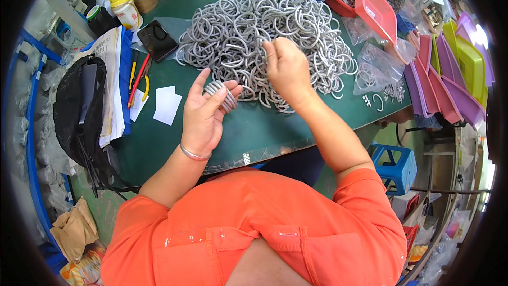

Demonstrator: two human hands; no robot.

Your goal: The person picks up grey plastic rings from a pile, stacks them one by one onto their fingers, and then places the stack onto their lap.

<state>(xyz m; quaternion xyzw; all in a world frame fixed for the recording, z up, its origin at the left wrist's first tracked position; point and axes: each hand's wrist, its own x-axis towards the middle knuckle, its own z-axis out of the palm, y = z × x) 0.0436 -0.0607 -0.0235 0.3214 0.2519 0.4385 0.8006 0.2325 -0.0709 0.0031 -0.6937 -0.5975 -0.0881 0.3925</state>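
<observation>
Grey metal rings (264, 32), thin open loops heaped in a wide tangled pile on the far half of the green work table (254, 127), within easy arm's reach and probably dumped loose for picking by hand. Small stack of the same grey rings (222, 94) gathered in the left hand (203, 114), palm turned up, thumb and fingertips curled around the stack so the loops sit aligned side by side; thin silver bangle (194, 154) at that wrist. Right hand (286, 69) laid on the near edge of the pile, back upward, fingers bent down into the rings, seemingly pinching one, though hidden fingertips leave the grip impossible to confirm. Left of the pile: flat black rectangular device (156, 39), two white paper squares (167, 105), red-handled and yellow-handled hand tools (138, 82) beside a blue-edged sheaf of printed papers (108, 69), black mesh bag (79, 106) slumped over the table edge. At the far left corner, pale yellow plastic bottle with an orange cap (124, 5), label facing away. To the right, clear plastic bags (378, 66) holding smaller metal parts, red plastic tray (375, 10) tilted on its side, and flat purple, pink and yellow-green plastic trays (450, 85) leaned in overlapping rows, likely kept at hand for sorted pieces. Blue plastic stool (394, 164) on the floor under the table's right end.
</observation>
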